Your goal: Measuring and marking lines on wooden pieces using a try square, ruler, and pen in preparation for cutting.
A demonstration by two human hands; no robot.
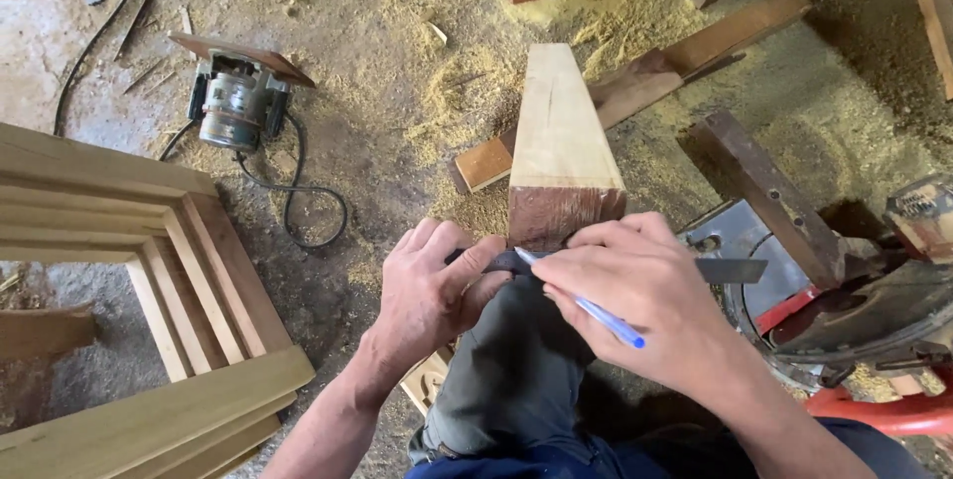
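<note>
Head view, looking down at both hands over the person's raised knee; a squared timber block (562, 132) rests with its near end on the knee, its length running away across the sawdust-covered floor (397, 122); the near end face is dark reddish-brown, the top face pale.

Left hand (429, 292): lies against the near end of the block at its left; fingers (475, 275) curled and pressed together around the dark end of a flat metal ruler (730, 270), thumb on top; the ruler runs across the end face and juts out to the right past the other hand.

Right hand (635, 285): set at the lower right corner of the end face; fingers pinching a blue pen (596, 312), its tip at the ruler's edge, just under the block; the barrel slants back toward the wrist.

Surroundings: an electric router (233, 107) lies on its side on the floor to the left, well apart, its black cord (298, 203) looping toward the hands; a stepped wooden frame (189, 280) lies at the left edge; several planks (645, 82) cross under and behind the block; a circular saw (844, 310) with red parts lies at the right, near the right forearm; whether it touches the ruler cannot be told.
</note>
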